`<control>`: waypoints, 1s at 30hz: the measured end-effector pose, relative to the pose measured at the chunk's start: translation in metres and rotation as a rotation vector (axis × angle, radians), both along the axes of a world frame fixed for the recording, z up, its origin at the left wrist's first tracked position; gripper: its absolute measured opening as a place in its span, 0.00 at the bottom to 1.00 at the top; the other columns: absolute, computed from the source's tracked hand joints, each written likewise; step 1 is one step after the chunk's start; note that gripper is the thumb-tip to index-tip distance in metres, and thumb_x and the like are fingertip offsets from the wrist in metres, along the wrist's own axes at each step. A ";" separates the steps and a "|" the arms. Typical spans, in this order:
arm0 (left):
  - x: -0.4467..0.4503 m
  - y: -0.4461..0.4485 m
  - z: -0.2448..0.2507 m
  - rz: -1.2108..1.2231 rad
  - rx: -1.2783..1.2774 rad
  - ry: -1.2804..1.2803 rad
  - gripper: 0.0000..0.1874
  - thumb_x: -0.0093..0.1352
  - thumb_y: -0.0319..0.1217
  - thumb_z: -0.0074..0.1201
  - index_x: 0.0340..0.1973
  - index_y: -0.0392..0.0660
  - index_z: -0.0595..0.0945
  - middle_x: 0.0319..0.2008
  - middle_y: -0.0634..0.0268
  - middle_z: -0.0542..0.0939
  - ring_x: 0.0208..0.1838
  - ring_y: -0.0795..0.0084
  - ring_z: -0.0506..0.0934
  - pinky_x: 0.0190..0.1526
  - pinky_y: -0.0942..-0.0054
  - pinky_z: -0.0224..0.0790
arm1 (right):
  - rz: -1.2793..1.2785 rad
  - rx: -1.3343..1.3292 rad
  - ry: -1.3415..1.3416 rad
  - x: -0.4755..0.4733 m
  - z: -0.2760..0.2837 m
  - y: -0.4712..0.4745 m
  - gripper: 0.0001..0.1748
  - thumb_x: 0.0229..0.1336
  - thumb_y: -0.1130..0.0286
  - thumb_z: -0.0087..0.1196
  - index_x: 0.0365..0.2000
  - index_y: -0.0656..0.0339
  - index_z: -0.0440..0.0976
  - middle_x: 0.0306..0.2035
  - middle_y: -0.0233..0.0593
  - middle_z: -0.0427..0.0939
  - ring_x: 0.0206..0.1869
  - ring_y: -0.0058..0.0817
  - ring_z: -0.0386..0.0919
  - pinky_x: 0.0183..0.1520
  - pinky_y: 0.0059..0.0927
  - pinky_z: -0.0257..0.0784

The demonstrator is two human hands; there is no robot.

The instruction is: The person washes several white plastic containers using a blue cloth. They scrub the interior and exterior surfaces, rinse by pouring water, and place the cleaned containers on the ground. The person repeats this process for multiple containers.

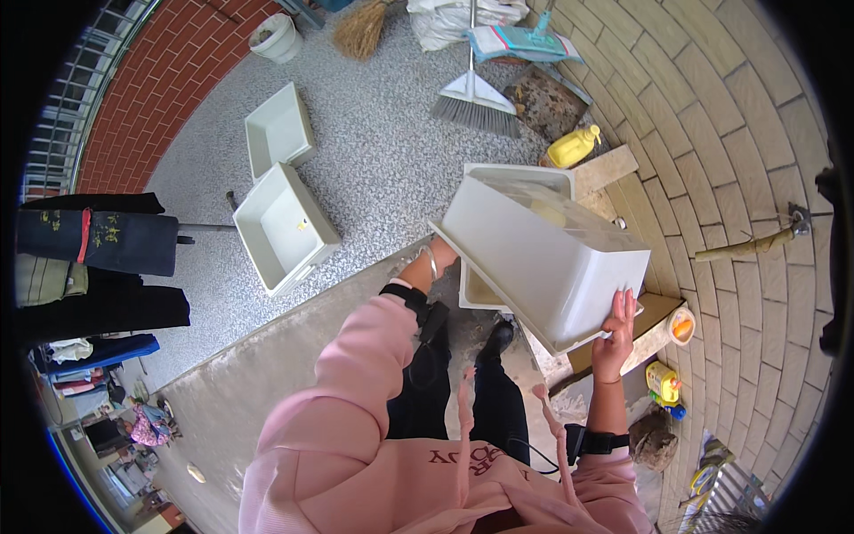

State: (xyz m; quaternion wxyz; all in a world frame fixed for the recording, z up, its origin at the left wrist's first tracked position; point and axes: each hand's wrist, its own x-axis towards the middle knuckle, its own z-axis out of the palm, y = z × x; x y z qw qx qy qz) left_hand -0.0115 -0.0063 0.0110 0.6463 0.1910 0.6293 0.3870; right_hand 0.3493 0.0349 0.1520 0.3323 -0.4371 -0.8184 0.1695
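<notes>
Between my two hands a light grey plastic bin (520, 247) hangs tilted, its outer base and side turned up towards me. My right hand (615, 334) grips its rim at the near right corner, with fingers spread up the wall. At the left rim is my left hand (443, 252); its fingers are hidden behind the bin. Under it, another pale plastic tub (472, 288) shows only in part, at its near left corner and its far rim. Beyond lies the edge of a low tiled sink or trough (606, 171).
Two grey bins (283, 230) (279, 130) rest on the speckled floor at left. Along the tiled wall are a yellow pump bottle (572, 147), a broom (477, 100), a flat mop (527, 43), a small tub with an orange item (681, 326) and a yellow detergent bottle (660, 380). Clothes (100, 243) hang at left.
</notes>
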 end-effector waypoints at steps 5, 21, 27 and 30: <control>-0.092 -0.152 0.066 0.179 -0.132 0.055 0.21 0.68 0.36 0.49 0.57 0.48 0.70 0.49 0.67 0.79 0.48 0.72 0.78 0.44 0.75 0.64 | 0.126 0.104 -0.157 -0.018 0.048 0.009 0.11 0.43 0.89 0.45 0.25 0.61 0.63 0.59 0.45 0.67 0.65 0.54 0.58 0.67 0.57 0.48; -0.096 -0.636 0.214 1.372 -0.599 0.065 0.19 0.71 0.39 0.39 0.55 0.50 0.68 0.43 0.73 0.79 0.45 0.71 0.78 0.51 0.54 0.61 | -0.607 -0.798 0.930 0.093 0.103 0.047 0.10 0.56 0.72 0.57 0.38 0.63 0.71 0.33 0.34 0.77 0.33 0.23 0.76 0.37 0.31 0.74; -0.054 -0.619 0.192 1.279 -0.594 -0.041 0.20 0.71 0.38 0.39 0.58 0.50 0.67 0.45 0.69 0.79 0.45 0.70 0.78 0.51 0.58 0.63 | -0.520 -1.023 1.463 0.106 0.116 0.013 0.11 0.61 0.69 0.52 0.41 0.62 0.70 0.40 0.36 0.78 0.41 0.30 0.78 0.44 0.35 0.76; -0.054 -0.606 0.192 1.232 -0.539 -0.060 0.21 0.72 0.38 0.39 0.59 0.50 0.66 0.46 0.68 0.79 0.45 0.70 0.79 0.51 0.59 0.63 | -0.429 -0.905 1.562 0.099 0.119 0.001 0.13 0.58 0.76 0.51 0.45 0.63 0.68 0.43 0.37 0.76 0.43 0.30 0.77 0.45 0.33 0.75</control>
